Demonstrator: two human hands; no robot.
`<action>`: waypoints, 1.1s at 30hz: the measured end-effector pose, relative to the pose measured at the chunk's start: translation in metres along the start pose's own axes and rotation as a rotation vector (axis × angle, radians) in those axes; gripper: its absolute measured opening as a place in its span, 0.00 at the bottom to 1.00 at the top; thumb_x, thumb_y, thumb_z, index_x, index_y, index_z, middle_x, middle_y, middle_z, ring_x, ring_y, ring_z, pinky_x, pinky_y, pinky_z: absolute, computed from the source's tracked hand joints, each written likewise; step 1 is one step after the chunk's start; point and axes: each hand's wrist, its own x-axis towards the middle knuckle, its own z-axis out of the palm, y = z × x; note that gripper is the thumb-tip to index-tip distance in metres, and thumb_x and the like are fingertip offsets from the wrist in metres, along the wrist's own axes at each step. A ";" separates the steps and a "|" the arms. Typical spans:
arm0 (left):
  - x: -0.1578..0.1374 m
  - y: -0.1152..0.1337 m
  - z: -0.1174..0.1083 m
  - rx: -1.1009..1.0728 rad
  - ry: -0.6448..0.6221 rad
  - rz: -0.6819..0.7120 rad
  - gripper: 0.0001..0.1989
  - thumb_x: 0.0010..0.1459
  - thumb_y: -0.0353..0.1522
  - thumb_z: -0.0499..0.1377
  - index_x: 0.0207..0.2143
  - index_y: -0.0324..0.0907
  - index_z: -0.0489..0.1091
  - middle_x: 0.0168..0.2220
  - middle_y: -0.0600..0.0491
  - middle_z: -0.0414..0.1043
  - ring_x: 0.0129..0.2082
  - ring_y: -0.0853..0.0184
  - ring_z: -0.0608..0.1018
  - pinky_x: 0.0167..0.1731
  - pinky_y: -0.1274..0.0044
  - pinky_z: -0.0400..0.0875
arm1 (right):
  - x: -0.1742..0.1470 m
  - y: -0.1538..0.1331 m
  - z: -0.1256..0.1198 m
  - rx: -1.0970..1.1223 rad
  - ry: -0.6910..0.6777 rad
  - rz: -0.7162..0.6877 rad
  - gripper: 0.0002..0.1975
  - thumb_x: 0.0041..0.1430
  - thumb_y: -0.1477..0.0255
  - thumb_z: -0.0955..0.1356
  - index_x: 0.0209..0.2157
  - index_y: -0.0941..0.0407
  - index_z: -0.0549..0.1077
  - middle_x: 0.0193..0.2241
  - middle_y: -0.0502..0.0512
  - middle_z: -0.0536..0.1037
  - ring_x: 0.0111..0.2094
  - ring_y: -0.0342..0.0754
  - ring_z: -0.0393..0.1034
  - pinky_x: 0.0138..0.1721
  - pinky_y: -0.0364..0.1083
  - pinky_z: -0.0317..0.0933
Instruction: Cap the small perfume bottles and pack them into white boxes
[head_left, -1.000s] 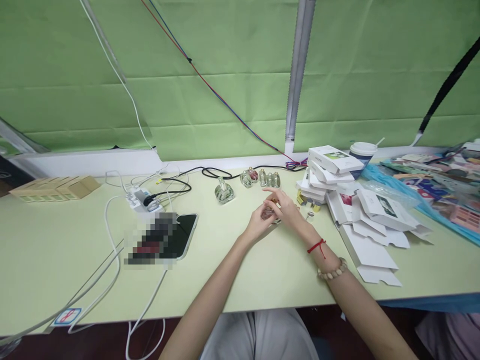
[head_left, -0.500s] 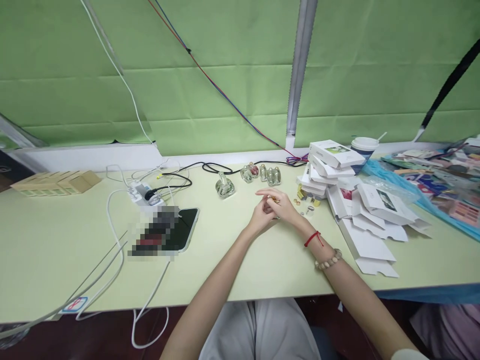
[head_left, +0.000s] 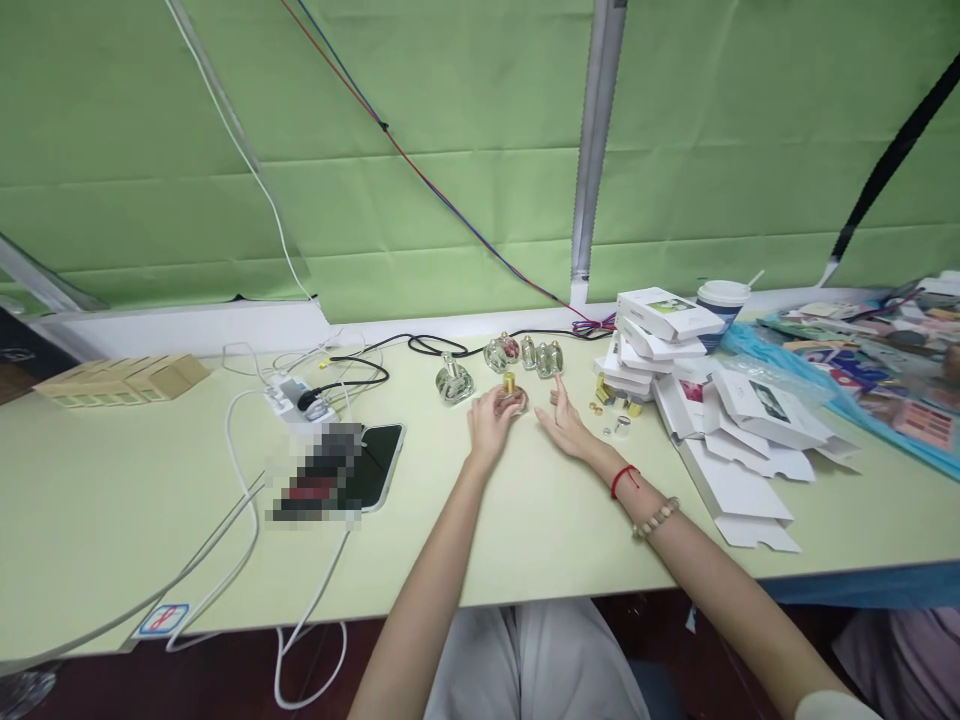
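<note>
- Head view: the left hand [head_left: 489, 428] has its fingers closed round the side of a pink bottle [head_left: 517, 402], which stands on the table [head_left: 517, 535] with a gold top [head_left: 510, 383] pointing up.
- The right hand [head_left: 568, 428] is spread, thumb apart from the fingers, just right of the pink bottle; no grip shows in it.
- A red string [head_left: 624, 481] and a bead bracelet [head_left: 655, 519] circle the right forearm.
- Behind the left hand, a clear bottle [head_left: 456, 385] stands on its own; further right, more bottles [head_left: 550, 361] group before a black cable [head_left: 420, 345].
- Right of the right hand lie small gold rings [head_left: 597, 409] and a silver cap [head_left: 622, 426], near stacked white boxes [head_left: 667, 318].
- Flattened cartons [head_left: 742, 500] spread nearer the person; a cup [head_left: 724, 300] stands behind the stack.
- On the left are a dark-screened device [head_left: 381, 465], a power strip [head_left: 289, 400] and tan boxes [head_left: 124, 380].
</note>
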 end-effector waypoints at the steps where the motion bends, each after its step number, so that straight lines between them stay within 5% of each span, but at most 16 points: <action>1: 0.003 -0.006 -0.005 0.034 0.060 -0.051 0.19 0.52 0.34 0.59 0.48 0.44 0.67 0.45 0.49 0.71 0.46 0.58 0.69 0.47 0.66 0.61 | 0.000 0.003 0.000 -0.085 -0.029 0.012 0.40 0.60 0.60 0.58 0.64 0.61 0.32 0.58 0.71 0.56 0.58 0.55 0.54 0.57 0.57 0.47; 6: 0.012 -0.025 -0.024 0.116 0.267 -0.273 0.17 0.53 0.33 0.58 0.47 0.44 0.67 0.43 0.46 0.67 0.46 0.57 0.67 0.46 0.66 0.63 | -0.002 0.004 -0.004 -0.331 -0.128 -0.016 0.38 0.60 0.62 0.58 0.64 0.61 0.36 0.58 0.66 0.58 0.59 0.55 0.51 0.57 0.54 0.44; 12: 0.012 -0.021 -0.032 0.148 0.430 -0.375 0.20 0.52 0.31 0.58 0.49 0.43 0.61 0.45 0.46 0.60 0.42 0.61 0.70 0.37 0.71 0.67 | -0.003 -0.005 -0.007 -0.396 -0.187 -0.006 0.35 0.61 0.63 0.57 0.64 0.62 0.38 0.59 0.64 0.57 0.60 0.52 0.49 0.59 0.51 0.43; 16: 0.005 -0.008 -0.021 0.168 0.374 -0.106 0.14 0.54 0.27 0.52 0.45 0.41 0.59 0.42 0.47 0.62 0.42 0.64 0.70 0.37 0.73 0.66 | -0.003 -0.008 -0.007 -0.428 -0.201 -0.012 0.33 0.62 0.64 0.56 0.63 0.64 0.42 0.60 0.64 0.55 0.60 0.51 0.48 0.59 0.50 0.42; 21: -0.006 0.007 0.004 0.274 -0.159 0.278 0.10 0.54 0.28 0.50 0.40 0.42 0.63 0.36 0.51 0.66 0.37 0.66 0.71 0.39 0.73 0.66 | -0.003 -0.011 -0.003 -0.468 -0.191 -0.013 0.31 0.63 0.64 0.55 0.63 0.64 0.45 0.60 0.65 0.55 0.61 0.51 0.48 0.60 0.51 0.43; 23: -0.004 0.008 0.012 0.331 -0.255 0.324 0.09 0.54 0.28 0.50 0.39 0.42 0.65 0.37 0.50 0.68 0.40 0.63 0.71 0.42 0.70 0.66 | -0.003 -0.012 0.000 -0.482 -0.183 -0.019 0.30 0.63 0.65 0.54 0.63 0.65 0.46 0.60 0.65 0.55 0.61 0.52 0.47 0.60 0.51 0.42; 29: 0.033 -0.003 0.022 0.249 -0.031 0.337 0.20 0.55 0.25 0.48 0.51 0.40 0.62 0.55 0.44 0.61 0.62 0.59 0.55 0.58 0.63 0.55 | -0.003 -0.018 0.012 -0.540 -0.156 0.028 0.29 0.62 0.70 0.55 0.63 0.63 0.45 0.61 0.66 0.55 0.62 0.55 0.46 0.60 0.55 0.41; 33: 0.066 -0.012 0.035 0.206 0.060 0.403 0.29 0.56 0.30 0.50 0.60 0.38 0.49 0.63 0.41 0.47 0.65 0.58 0.47 0.60 0.61 0.50 | -0.003 -0.022 0.014 -0.517 -0.142 0.037 0.29 0.61 0.72 0.55 0.63 0.62 0.47 0.61 0.66 0.55 0.62 0.55 0.46 0.61 0.55 0.39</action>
